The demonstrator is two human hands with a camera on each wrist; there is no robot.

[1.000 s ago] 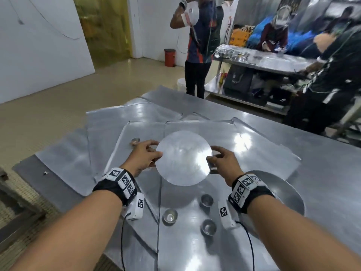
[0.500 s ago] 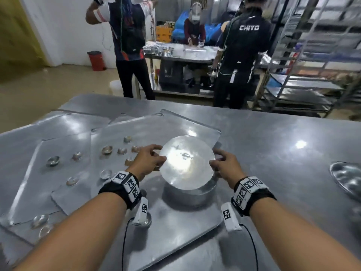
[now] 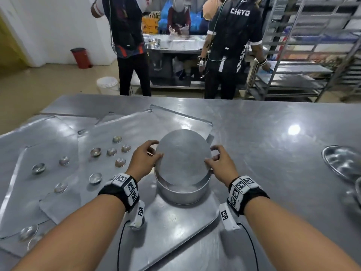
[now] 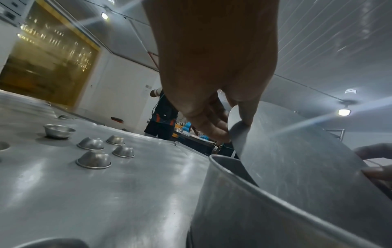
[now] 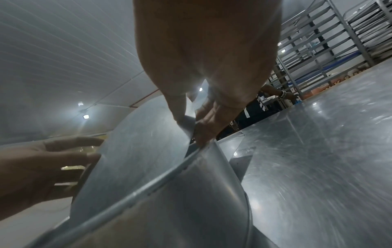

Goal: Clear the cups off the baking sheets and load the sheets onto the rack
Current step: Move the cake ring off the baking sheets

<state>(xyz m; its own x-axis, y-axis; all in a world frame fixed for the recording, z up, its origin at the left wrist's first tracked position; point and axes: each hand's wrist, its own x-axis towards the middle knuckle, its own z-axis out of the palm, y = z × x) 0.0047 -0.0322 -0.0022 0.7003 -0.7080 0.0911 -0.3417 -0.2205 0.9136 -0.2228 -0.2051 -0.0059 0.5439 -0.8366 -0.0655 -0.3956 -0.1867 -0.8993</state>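
Observation:
Both hands hold a round metal disc (image 3: 183, 157) by its edges. My left hand (image 3: 156, 150) pinches its left rim and my right hand (image 3: 210, 155) its right rim. The disc is tilted, its near edge down inside a round metal pan (image 3: 181, 194) that stands on a baking sheet (image 3: 175, 225). Several small metal cups (image 3: 95, 151) lie scattered on the overlapping sheets (image 3: 136, 130) to the left, some upside down. In the left wrist view my left hand's fingers (image 4: 218, 129) grip the disc (image 4: 286, 151) above the pan (image 4: 254, 209), with cups (image 4: 93, 160) beside it. In the right wrist view my right hand's fingers (image 5: 203, 132) clasp the disc (image 5: 137, 151).
A large metal bowl (image 3: 343, 163) sits at the table's right edge. Beyond the table stand two people (image 3: 232, 45) with their backs turned, and a tall metal rack (image 3: 304, 61) at the far right. A red bin (image 3: 81, 57) and a white bucket (image 3: 107, 85) are on the floor.
The disc has travelled from above the sheet with cups to the pan. It now tips with its near edge inside the pan. Both hands kept hold of it.

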